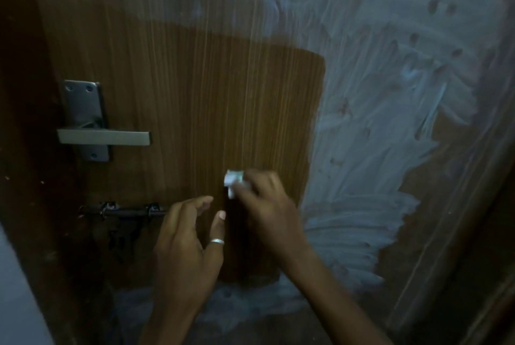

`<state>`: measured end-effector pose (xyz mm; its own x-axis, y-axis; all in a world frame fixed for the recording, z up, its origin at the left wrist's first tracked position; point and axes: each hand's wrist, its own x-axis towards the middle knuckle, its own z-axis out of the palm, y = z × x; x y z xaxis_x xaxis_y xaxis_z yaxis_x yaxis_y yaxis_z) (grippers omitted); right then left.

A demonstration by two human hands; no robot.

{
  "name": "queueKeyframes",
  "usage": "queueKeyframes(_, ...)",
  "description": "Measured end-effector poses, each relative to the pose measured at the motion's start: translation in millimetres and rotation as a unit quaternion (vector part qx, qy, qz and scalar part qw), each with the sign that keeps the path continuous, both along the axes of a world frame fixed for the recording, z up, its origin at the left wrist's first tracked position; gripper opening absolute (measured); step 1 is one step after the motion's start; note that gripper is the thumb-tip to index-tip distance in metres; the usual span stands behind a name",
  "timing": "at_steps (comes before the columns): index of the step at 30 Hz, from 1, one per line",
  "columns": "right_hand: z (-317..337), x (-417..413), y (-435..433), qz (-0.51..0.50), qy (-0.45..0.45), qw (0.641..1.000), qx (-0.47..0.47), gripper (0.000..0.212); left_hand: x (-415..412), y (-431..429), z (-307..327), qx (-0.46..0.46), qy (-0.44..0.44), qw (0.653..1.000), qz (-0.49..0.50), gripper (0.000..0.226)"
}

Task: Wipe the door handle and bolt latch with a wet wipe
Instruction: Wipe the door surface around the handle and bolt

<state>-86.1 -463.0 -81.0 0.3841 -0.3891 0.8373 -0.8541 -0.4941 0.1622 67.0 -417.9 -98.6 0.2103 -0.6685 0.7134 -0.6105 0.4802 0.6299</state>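
A silver lever door handle point(104, 137) on its metal plate sits at the left of a brown wooden door point(195, 80). Below it runs a dark bolt latch point(125, 212), its right end hidden behind my left hand. My left hand point(189, 244), wearing a thumb ring, hovers with loosely curved fingers just right of the latch and holds nothing. My right hand point(267, 205), blurred, pinches a small folded white wet wipe point(233, 181) in front of the door, right of and above the latch.
Whitish smears cover the door's right side point(390, 94) and lower part. A dark door frame point(25, 149) runs down the left. A pale wall strip point(16, 303) shows at the bottom left.
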Motion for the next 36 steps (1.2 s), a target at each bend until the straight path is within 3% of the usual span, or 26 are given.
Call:
queueKeyframes(2, -23.6, -5.8, 2.9, 0.003, 0.026, 0.999, 0.025, 0.023, -0.8, -3.2, -1.2, -0.006, -0.010, 1.000, 0.000, 0.025)
queueKeyframes(4, -6.3, -10.7, -1.1, -0.009, 0.008, 1.000, 0.013, 0.023, -2.2, -5.9, 0.4, -0.005, -0.022, 1.000, -0.011, 0.026)
queueKeyframes(10, 98.7, -18.5, -12.6, -0.031, -0.156, 0.982, -0.097, 0.019, -3.7, -12.6, 16.5, -0.035, -0.042, 0.998, -0.021, 0.030)
queueKeyframes(12, 74.4, -14.8, -12.5, -0.026, -0.147, 0.985, -0.085, 0.024, -4.8, -15.5, 18.0, -0.047, -0.043, 0.998, -0.016, 0.030)
queueKeyframes(15, -20.8, -9.6, -0.1, -0.021, -0.089, 0.996, 0.009, 0.034, -6.1, -16.4, 9.6, -0.038, -0.044, 0.998, -0.014, 0.031)
queueKeyframes(17, -76.4, -10.5, 8.9, -0.021, -0.042, 0.996, 0.076, 0.030, -5.4, -17.0, -1.6, -0.032, -0.047, 0.998, -0.014, 0.031)
queueKeyframes(19, -89.8, -14.4, 9.6, -0.019, -0.034, 0.995, 0.094, 0.026, -4.4, -16.6, -12.3, -0.022, -0.056, 0.998, -0.017, 0.031)
queueKeyframes(26, 55.8, -27.7, -17.0, -0.030, -0.153, 0.981, -0.116, 0.021, -2.9, -19.5, -21.9, -0.020, -0.082, 0.996, -0.023, 0.032)
queueKeyframes(28, 64.7, -30.2, -24.6, -0.022, -0.182, 0.973, -0.140, 0.018, -4.0, -21.6, -23.1, -0.017, -0.079, 0.996, -0.023, 0.033)
queueKeyframes(31, -1.3, -23.4, -14.3, -0.049, -0.137, 0.984, -0.101, 0.020, -5.3, -23.5, -35.7, -0.018, -0.077, 0.997, -0.020, 0.032)
queueKeyframes(34, -121.1, -17.9, 13.6, -0.051, -0.080, 0.992, 0.087, 0.027, -6.0, -21.8, -57.8, -0.002, -0.073, 0.997, -0.019, 0.031)
queueKeyframes(36, -177.2, -15.9, 28.5, -0.054, -0.026, 0.985, 0.159, 0.034, -4.8, -20.1, -73.5, 0.023, -0.082, 0.996, -0.024, 0.032)
